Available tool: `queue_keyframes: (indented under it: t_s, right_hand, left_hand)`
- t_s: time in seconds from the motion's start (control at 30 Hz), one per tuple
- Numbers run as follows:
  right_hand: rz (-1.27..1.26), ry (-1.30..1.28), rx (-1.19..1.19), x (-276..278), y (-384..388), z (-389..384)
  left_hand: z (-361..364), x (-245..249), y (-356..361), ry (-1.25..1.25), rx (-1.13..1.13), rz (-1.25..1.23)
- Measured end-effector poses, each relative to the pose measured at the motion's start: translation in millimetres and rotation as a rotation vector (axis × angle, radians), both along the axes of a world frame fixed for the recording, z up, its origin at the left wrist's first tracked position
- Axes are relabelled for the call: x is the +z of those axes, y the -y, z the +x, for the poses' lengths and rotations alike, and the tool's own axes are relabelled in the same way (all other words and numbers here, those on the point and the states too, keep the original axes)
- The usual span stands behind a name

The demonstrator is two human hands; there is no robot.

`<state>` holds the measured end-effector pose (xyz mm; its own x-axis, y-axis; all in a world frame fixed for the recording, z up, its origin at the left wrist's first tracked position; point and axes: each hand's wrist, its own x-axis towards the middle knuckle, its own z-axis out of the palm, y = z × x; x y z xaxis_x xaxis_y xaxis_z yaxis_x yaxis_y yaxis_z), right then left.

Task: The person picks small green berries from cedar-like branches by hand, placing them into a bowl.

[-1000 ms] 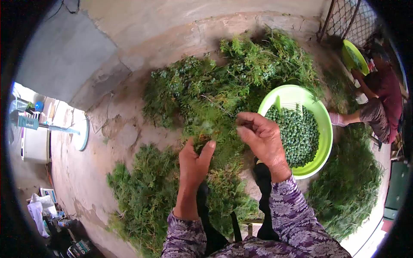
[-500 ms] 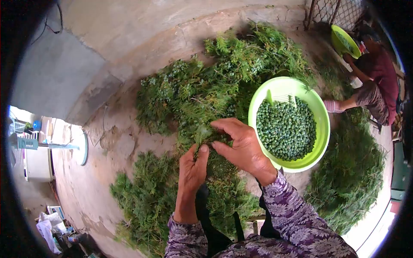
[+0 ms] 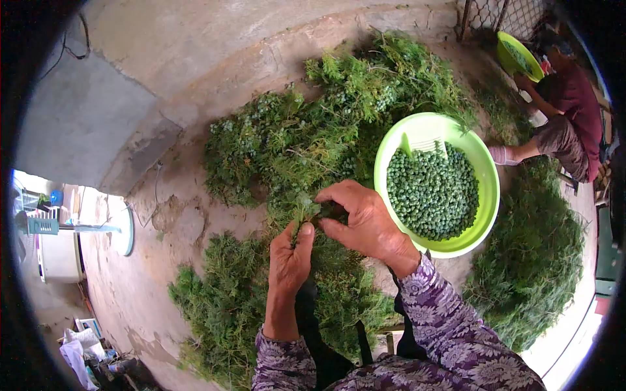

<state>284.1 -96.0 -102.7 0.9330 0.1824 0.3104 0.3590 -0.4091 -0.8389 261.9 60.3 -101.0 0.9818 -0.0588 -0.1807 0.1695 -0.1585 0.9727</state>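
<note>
My left hand [image 3: 290, 260] is closed, thumb against fingers, on a small green sprig [image 3: 302, 211] whose leafy tip sticks up past the thumb. Just to the right of it is my right hand [image 3: 368, 225], its thumb and forefinger curved and apart beside the sprig. Any berry between the right fingers is too small to make out. Close by on the right stands a light-green basin [image 3: 490, 195] with many round green berries [image 3: 433, 195] in it. Beyond the hands lies a heap of berry-bearing evergreen branches [image 3: 280, 140].
More cut greenery [image 3: 225, 287] lies at the near left, and another pile [image 3: 531, 260] at the right. A person [image 3: 577, 111] sits at the upper right with a green basin [image 3: 505, 49]. A pedestal fan [image 3: 124, 231] lies across the left side.
My right thumb and forefinger have shifted slightly beside the sprig. My left hand keeps its hold. The other person's basin has tilted a little, and the whole view has moved slightly.
</note>
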Motion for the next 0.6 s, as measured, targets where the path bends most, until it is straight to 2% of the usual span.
queue_keyframes:
  t_s: [0.1,0.17,0.4,0.47,0.6]
  right_hand:
    - [0.007,-0.095,-0.012,5.5,-0.8,0.4]
    - [0.056,0.017,0.005,8.2,-3.5,0.8]
    - [0.043,-0.020,0.065,1.0,-1.2,0.3]
    - [0.041,0.009,0.038,-0.4,-3.0,-0.5]
    - [0.095,0.026,-0.018,-3.2,-6.6,-2.1]
  left_hand:
    - [-0.8,0.1,-2.7,0.001,-0.038,0.043]
    - [-2.0,-2.6,-5.0,-0.060,-0.052,-0.039]
    - [-1.0,-1.8,-8.7,-0.096,-0.080,-0.129]
    - [0.8,1.3,-8.4,-0.120,-0.139,-0.185]
    - [1.9,3.0,-5.9,-0.139,-0.094,-0.176]
